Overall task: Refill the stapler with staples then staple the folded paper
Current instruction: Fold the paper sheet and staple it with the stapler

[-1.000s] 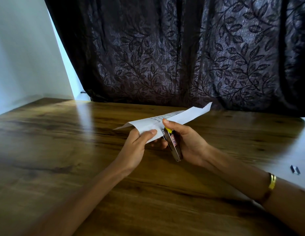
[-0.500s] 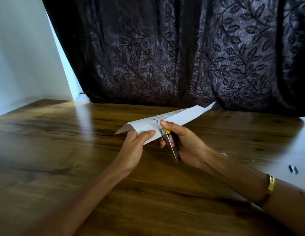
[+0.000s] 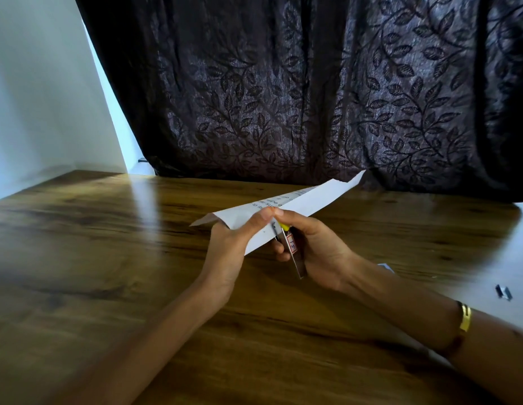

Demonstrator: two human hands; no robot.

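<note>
A folded white paper (image 3: 307, 198) with printed text is held above the wooden table (image 3: 108, 258), slanting up to the right. My left hand (image 3: 231, 247) pinches its near left part, thumb on top. My right hand (image 3: 318, 252) grips a small metal stapler (image 3: 294, 252) with a yellow tip and a red-and-white label. The stapler's jaw sits on the paper's lower edge beside my left thumb. A short strip of staples (image 3: 503, 292) lies on the table at the far right.
A dark leaf-patterned curtain (image 3: 313, 89) hangs behind the table's far edge. A pale wall (image 3: 35, 97) stands at the left. A small white scrap (image 3: 386, 267) shows behind my right wrist.
Both hands have shifted slightly along the paper. My left thumb has moved right until it meets my right thumb at the stapler's tip. The paper tilts a little steeper.
</note>
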